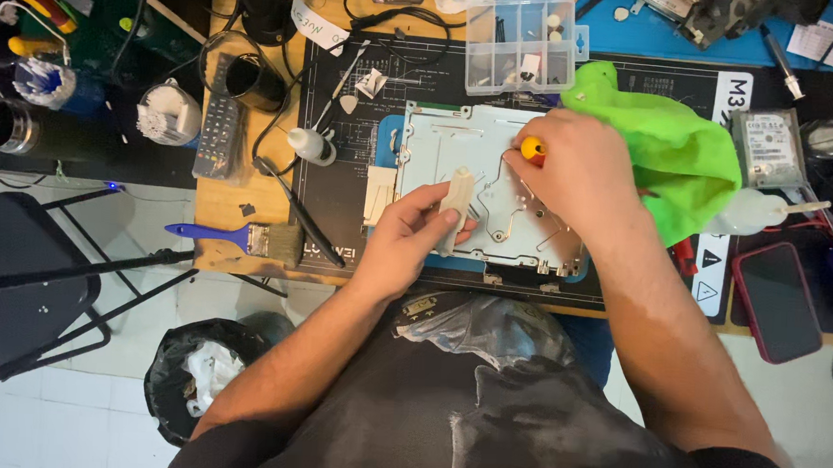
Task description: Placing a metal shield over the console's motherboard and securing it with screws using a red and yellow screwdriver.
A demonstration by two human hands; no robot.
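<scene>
While the left hand (415, 232) pinches a small off-white plastic piece (455, 208) against the grey metal shield plate (458, 152), the right hand (569, 170) is clenched around a screwdriver whose yellow and red handle cap (532, 150) shows at the knuckles; its tip is hidden under the fingers. The plate lies flat on a dark work mat (347, 100) at the middle of the counter (221, 207), with a bright green cloth (673, 152) just beside the right hand. To my eye the step goes best with the driver held upright and pressed straight down, so the bit does not slip. The left hand should pin the plate steady. Loosened screws belong in the clear compartment box (521, 37) beyond the plate.
</scene>
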